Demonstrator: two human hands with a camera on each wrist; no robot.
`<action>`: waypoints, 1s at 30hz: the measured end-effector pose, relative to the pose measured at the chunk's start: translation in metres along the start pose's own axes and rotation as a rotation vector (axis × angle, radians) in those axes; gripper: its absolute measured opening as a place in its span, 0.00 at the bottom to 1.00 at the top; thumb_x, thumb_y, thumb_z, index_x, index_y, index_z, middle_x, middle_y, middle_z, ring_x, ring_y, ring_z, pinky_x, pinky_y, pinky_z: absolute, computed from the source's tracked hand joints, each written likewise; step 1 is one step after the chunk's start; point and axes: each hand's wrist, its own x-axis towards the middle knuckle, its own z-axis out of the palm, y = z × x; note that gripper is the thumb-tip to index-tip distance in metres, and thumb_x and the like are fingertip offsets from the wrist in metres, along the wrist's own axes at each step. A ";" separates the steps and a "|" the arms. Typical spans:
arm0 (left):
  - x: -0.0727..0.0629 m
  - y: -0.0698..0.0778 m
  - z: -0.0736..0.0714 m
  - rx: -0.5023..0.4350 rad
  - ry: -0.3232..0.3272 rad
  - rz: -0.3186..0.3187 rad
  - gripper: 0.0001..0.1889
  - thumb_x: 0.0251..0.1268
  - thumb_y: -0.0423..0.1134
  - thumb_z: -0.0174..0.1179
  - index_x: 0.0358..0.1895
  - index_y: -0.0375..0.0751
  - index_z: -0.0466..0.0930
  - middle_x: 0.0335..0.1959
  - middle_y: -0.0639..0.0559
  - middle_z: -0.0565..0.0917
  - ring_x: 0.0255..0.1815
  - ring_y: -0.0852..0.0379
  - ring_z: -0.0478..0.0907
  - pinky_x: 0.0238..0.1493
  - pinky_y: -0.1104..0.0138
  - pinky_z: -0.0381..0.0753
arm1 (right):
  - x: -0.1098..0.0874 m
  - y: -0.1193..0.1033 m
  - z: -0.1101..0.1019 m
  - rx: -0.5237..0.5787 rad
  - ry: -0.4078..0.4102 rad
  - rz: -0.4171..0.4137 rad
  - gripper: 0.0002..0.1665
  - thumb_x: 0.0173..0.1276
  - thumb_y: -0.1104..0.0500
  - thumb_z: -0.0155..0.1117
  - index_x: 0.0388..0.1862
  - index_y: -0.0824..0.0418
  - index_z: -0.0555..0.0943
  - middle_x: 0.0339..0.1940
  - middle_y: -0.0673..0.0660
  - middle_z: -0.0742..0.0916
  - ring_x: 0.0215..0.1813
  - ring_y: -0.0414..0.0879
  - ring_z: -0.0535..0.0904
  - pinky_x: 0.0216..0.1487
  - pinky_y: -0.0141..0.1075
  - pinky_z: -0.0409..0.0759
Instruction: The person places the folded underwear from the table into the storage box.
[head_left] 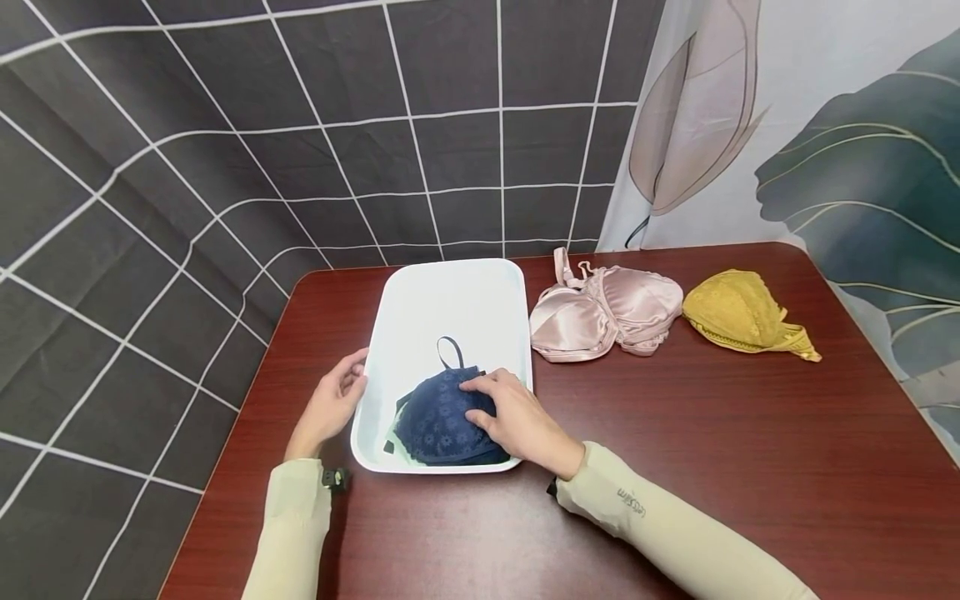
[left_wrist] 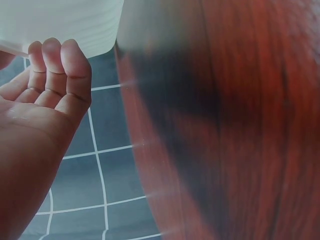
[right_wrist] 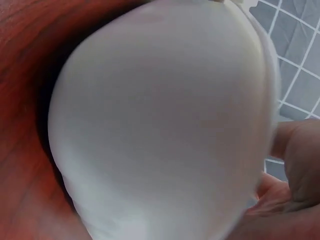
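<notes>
A white plastic tray (head_left: 450,304) stands on the table; inside its near half lies a navy blue bra (head_left: 442,417) with flower-patterned cups and a raised strap loop. Pale green fabric (head_left: 405,450) peeks out beneath it. My right hand (head_left: 517,417) rests on the bra's right part, thumb and index finger spread apart on the cloth; its other fingers are hidden in the head view. At the tray's left rim, my left hand (head_left: 337,400) grips the edge with bent fingers. The left wrist view shows its fingertips (left_wrist: 52,52) against the tray's wall.
Right of the tray, a pink satin bra (head_left: 600,312) lies on the reddish-brown table (head_left: 675,458). Beside it is a mustard yellow lace bra (head_left: 738,312), folded. A dark gridded curtain (head_left: 450,150) and a leaf-printed cloth hang behind the table.
</notes>
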 end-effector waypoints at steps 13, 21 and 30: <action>0.001 -0.001 0.000 -0.012 -0.010 -0.025 0.25 0.70 0.32 0.49 0.69 0.39 0.62 0.44 0.42 0.71 0.50 0.46 0.71 0.56 0.52 0.71 | 0.000 0.022 -0.046 0.089 0.183 -0.054 0.20 0.61 0.58 0.68 0.53 0.60 0.80 0.43 0.54 0.81 0.43 0.51 0.77 0.44 0.42 0.75; -0.003 0.001 -0.001 -0.033 -0.021 -0.051 0.25 0.71 0.34 0.50 0.70 0.41 0.61 0.47 0.41 0.71 0.53 0.44 0.70 0.59 0.51 0.67 | -0.005 0.046 -0.071 0.060 0.232 -0.030 0.20 0.60 0.60 0.69 0.51 0.62 0.80 0.46 0.57 0.81 0.47 0.50 0.77 0.50 0.45 0.74; -0.001 0.000 0.000 -0.005 -0.012 -0.017 0.24 0.71 0.33 0.49 0.69 0.40 0.62 0.45 0.42 0.71 0.49 0.48 0.70 0.55 0.54 0.71 | -0.014 0.067 -0.088 0.019 0.250 0.008 0.22 0.61 0.59 0.68 0.54 0.63 0.78 0.49 0.59 0.81 0.54 0.53 0.74 0.54 0.47 0.69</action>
